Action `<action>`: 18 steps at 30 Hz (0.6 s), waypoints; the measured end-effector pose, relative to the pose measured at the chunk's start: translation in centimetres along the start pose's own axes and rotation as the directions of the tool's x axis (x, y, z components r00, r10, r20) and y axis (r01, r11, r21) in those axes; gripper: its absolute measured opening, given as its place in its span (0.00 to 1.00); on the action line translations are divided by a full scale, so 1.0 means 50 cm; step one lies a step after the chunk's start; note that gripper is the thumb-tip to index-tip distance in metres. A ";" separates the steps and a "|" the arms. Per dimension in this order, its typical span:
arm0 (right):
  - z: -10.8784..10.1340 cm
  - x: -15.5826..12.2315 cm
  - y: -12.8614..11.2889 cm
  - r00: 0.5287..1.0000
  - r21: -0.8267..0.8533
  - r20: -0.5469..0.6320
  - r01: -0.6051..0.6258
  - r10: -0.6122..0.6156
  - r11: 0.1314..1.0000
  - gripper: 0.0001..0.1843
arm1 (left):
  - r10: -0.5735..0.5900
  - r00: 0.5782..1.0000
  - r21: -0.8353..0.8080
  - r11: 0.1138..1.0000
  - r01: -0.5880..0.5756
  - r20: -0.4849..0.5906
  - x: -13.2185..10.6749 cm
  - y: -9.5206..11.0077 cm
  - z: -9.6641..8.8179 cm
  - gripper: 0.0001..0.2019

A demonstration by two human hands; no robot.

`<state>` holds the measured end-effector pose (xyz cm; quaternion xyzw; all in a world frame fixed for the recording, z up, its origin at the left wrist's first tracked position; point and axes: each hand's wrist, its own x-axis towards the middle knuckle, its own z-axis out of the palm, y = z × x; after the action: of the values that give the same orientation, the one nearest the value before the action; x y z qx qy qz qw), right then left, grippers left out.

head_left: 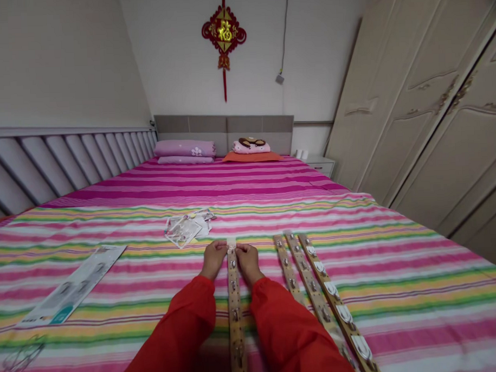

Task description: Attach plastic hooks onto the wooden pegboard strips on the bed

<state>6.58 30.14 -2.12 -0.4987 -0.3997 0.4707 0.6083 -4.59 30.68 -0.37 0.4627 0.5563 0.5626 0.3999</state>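
A long narrow wooden strip (pixel 235 327) with a row of metal hooks lies lengthwise on the striped cloth, between my forearms. At its far end sits a small whitish, partly clear piece (pixel 231 243), too small to make out fully. My left hand (pixel 213 260) pinches this piece from the left, thumb and fingertips pressed together. From the right, my right hand (pixel 248 261) pinches it in the same way. Both red sleeves hide some of the cloth beside the strip.
To the right lie two more wooden hook strips (pixel 303 263) and one with white hooks (pixel 332 291). Clear packets (pixel 186 230) lie ahead on the left. A long hook package (pixel 74 287) and a tangled clear wrapper (pixel 24 355) are farther left. A wardrobe (pixel 416 109) stands right.
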 end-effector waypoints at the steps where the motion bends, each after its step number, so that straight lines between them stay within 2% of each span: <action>1: 0.000 0.001 0.003 1.000 -0.011 -0.002 0.001 -0.001 1.000 0.10 | 0.002 1.000 0.004 1.000 -0.002 -0.002 0.000 -0.001 0.000 0.08; 8: 0.002 0.009 0.020 1.000 -0.094 -0.021 0.009 -0.011 0.996 0.10 | -0.001 1.000 0.032 0.999 0.001 -0.011 0.005 -0.017 0.000 0.07; 13: -0.004 0.008 0.014 0.999 -0.137 -0.042 0.024 -0.030 0.990 0.17 | 0.005 1.000 0.059 0.998 -0.003 -0.022 0.004 -0.030 -0.002 0.16; 15: -0.006 0.005 0.008 0.998 -0.172 0.001 0.055 -0.056 0.984 0.18 | 0.018 1.000 0.062 0.998 -0.019 0.019 0.003 -0.034 -0.003 0.18; 18: -0.007 0.000 0.002 0.992 -0.237 0.093 0.105 -0.086 0.966 0.16 | 0.033 0.993 0.055 0.998 -0.039 0.111 0.004 -0.036 -0.004 0.14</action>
<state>6.88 30.08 -2.29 -0.5294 -0.5020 0.4088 0.5483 -4.95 30.92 -2.14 0.5142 0.5410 0.5272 0.4062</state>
